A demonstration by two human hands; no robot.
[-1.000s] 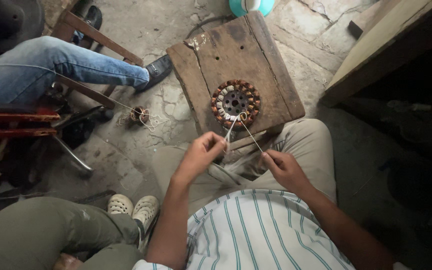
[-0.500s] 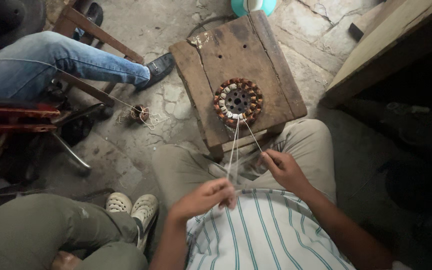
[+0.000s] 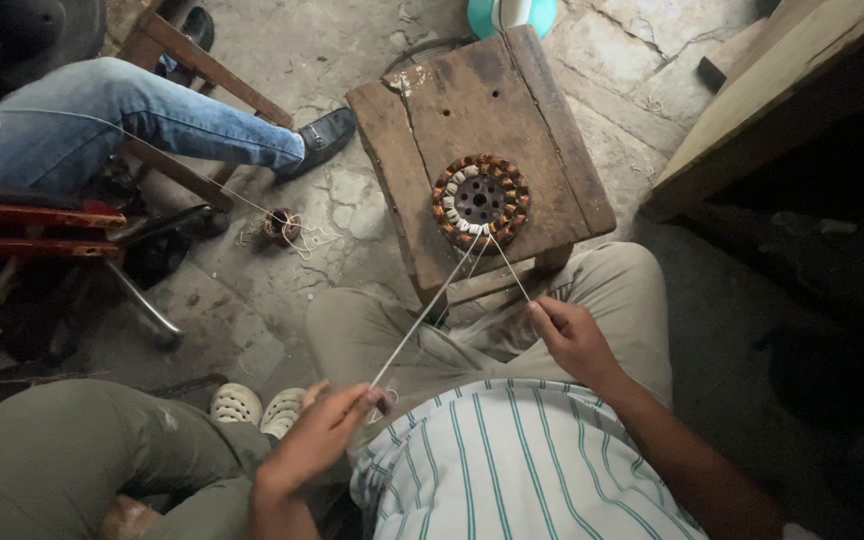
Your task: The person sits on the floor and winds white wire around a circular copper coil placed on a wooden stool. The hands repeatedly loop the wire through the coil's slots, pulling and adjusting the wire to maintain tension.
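Note:
A round motor stator (image 3: 481, 201) with copper windings lies on a worn wooden stool (image 3: 432, 110) in front of my knees. Two thin pale strands run from its near edge back toward me. My left hand (image 3: 320, 436) is low by my left hip, pinching the end of the longer strand (image 3: 422, 316), which is pulled taut. My right hand (image 3: 572, 338) is above my right thigh, fingers closed on the shorter strand (image 3: 510, 271).
Another person's leg in blue jeans with a black shoe (image 3: 322, 137) stretches across the upper left. A small spool of wire (image 3: 282, 226) lies on the cracked stone floor. A second person's green trousers and pale sandals (image 3: 252, 405) are lower left. A wooden bench (image 3: 782, 90) stands right.
My left hand has pulled back from just below the stator to beside my hip, drawing the strand out long and taut. My right hand has stayed about where it was.

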